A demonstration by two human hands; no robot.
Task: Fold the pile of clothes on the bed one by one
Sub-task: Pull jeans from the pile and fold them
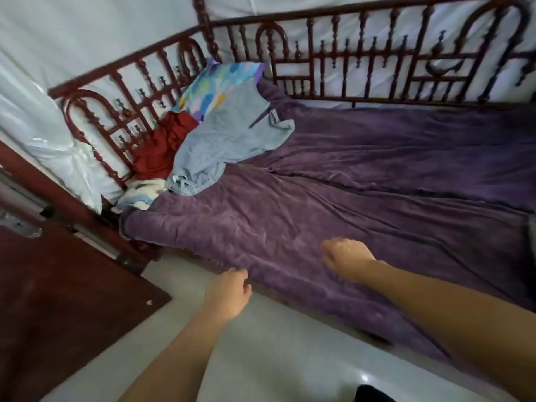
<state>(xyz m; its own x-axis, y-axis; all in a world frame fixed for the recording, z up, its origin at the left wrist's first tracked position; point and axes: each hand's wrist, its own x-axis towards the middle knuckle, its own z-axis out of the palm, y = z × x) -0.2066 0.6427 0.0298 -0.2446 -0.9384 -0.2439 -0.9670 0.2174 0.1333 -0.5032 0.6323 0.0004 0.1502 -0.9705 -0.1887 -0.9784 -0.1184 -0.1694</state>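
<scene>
Head camera view, angled down onto a bed point(377, 175) that is covered by a rumpled purple velvet blanket point(362, 198) and bordered by a dark red turned-wood railing point(333, 53). A pile of clothes point(214, 134) is heaped in the far left corner of the bed, against the railing: a pale blue denim garment point(229, 137) is spread on top, a red cloth point(162, 146) is tucked beside it against the rail, and a pillow with a multicoloured pastel print point(214, 85) is propped behind. Both hands are held well apart from the pile. The left hand point(227, 293) is seen at the blanket's near edge, its grip loosely curled and empty. The right hand point(346, 256) is laid on the blanket, fingers bent under, nothing grasped.
</scene>
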